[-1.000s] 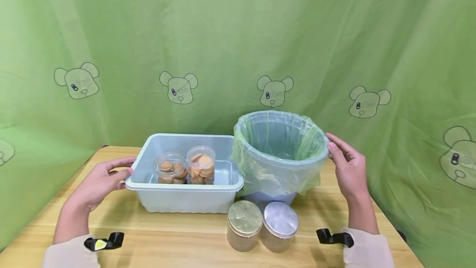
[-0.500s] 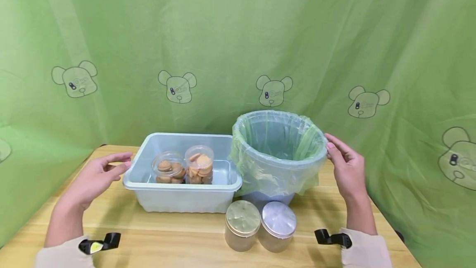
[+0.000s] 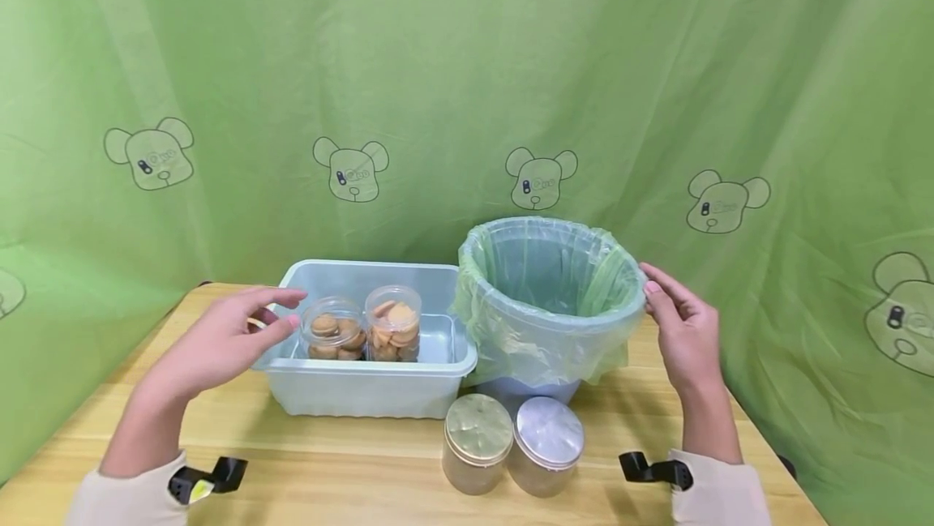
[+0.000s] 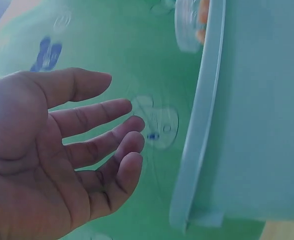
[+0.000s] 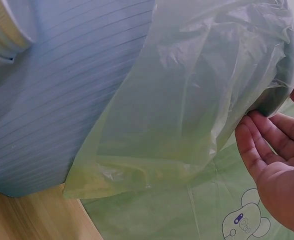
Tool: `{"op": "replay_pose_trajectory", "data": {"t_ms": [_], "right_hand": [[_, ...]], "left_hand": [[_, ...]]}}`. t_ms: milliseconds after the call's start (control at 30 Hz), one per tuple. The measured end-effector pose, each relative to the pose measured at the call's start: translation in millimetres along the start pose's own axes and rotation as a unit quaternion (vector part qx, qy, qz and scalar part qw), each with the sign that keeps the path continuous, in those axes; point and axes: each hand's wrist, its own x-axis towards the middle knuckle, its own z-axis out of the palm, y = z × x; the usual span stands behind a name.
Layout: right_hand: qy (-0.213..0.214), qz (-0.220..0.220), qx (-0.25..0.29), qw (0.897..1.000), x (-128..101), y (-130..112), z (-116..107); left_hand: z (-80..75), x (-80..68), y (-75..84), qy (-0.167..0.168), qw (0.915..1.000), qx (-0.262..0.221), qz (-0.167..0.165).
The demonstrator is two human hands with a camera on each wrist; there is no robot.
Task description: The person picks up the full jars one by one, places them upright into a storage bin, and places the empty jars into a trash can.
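Observation:
In the head view my left hand (image 3: 226, 335) hovers, fingers loosely bent, over the left end of a light blue plastic tub (image 3: 365, 392). The left wrist view shows that hand (image 4: 82, 145) holding nothing, apart from the tub's rim (image 4: 199, 125). Inside the tub stand two clear jars without lids: a jar of round cookies (image 3: 336, 331) and a jar of thinner biscuits (image 3: 394, 327). My right hand (image 3: 686, 335) pinches the rim of a trash bin (image 5: 82, 95) at its right side, thumb above and fingers below. A pale green bag (image 3: 543, 344) lines the bin and hangs over its rim.
Two lidded jars, one with a gold lid (image 3: 479, 429) and one with a silver lid (image 3: 549, 433), stand side by side before the bin on the wooden table (image 3: 350, 469). A green curtain (image 3: 438, 64) hangs close behind and along both sides.
My left hand has let go of the tub's left rim, lifted slightly and moved right, over the tub beside the cookie jar. My right hand stays at the bin's rim.

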Motion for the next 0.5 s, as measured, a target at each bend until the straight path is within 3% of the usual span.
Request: {"op": "replay_pose_trajectory", "data": {"t_ms": [267, 500], "right_hand": [[0.007, 0.006, -0.001, 1.0, -1, 0, 1], [0.009, 0.004, -0.003, 1.0, 0, -1, 1]], "left_hand": [[23.3, 16.4, 29.0, -0.034, 0.9955, 0.039, 0.079], [49.9, 24.8, 56.9, -0.058, 0.984, 0.091, 0.142]]}}
